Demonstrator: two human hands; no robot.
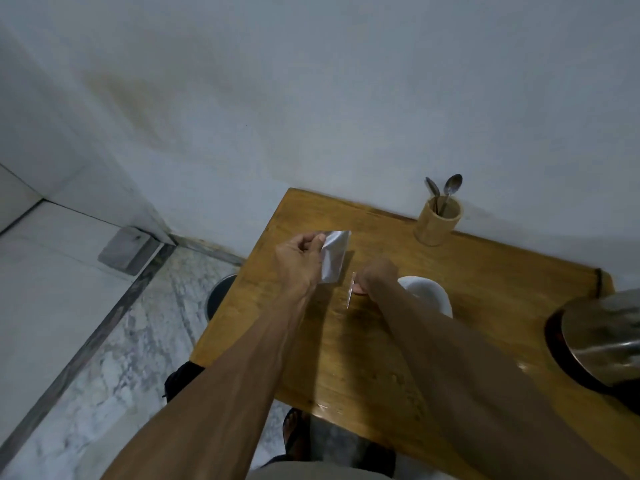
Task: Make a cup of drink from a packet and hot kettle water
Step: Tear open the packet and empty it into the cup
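The right forearm hides part of the white cup (427,292); kettle (602,344) is cut off at right. Left hand (298,263) fingers pinch the silver packet (334,256) above the bench (485,271); right hand (375,275) fingers pinch a torn strip (350,291)

Wooden holder (438,220) with two spoons (446,188) at the table's (346,348) far edge.
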